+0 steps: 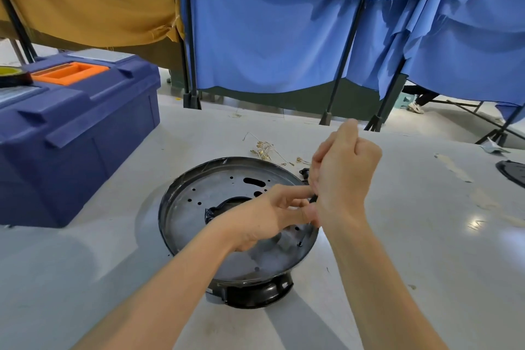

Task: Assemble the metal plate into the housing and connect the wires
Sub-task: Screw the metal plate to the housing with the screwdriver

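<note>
The left hand [264, 219] and right hand [345, 170] pinch a small dark part [312, 199] at the housing [170, 193]'s right edge. The wires [264, 150] lie just above the grips, nearer the right.

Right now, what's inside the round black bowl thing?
A gray metal plate with holes sits inside the black housing. The left hand and right hand cover its right side, so that part is hidden.

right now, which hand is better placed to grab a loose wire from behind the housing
Probably the right hand: it is beside the loose wires; the left hand sits nearer you, over the housing.
</note>
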